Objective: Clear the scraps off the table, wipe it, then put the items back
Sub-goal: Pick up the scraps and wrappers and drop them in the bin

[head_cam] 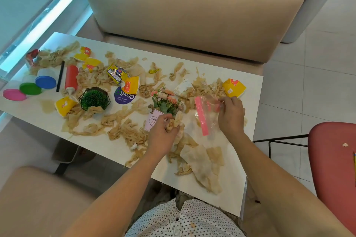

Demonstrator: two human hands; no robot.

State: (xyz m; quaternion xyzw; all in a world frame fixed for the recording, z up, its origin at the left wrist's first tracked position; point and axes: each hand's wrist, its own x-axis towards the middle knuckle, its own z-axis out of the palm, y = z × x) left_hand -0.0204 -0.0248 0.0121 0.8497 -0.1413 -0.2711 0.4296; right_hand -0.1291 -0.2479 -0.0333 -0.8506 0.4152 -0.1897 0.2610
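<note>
At frame centre, left hand (161, 135), fingers curled round paper scrap (176, 122); right hand (231, 116), fingertips pinched on clear bag (201, 116).

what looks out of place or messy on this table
Stained, torn paper scraps are strewn over nearly the whole table. Several yellow paper cups lie crushed on their sides among them, with a crumpled snack wrapper. A red bottle lies on its side.

The table (96, 140) top is white, smooth and glossy. The scraps (127, 131) across it are tan paper, crumpled and matt. At 1 o'clock the zip bag (210, 119) is clear, shiny plastic; at 10 o'clock the red bottle (71, 79) is smooth, glossy plastic.
</note>
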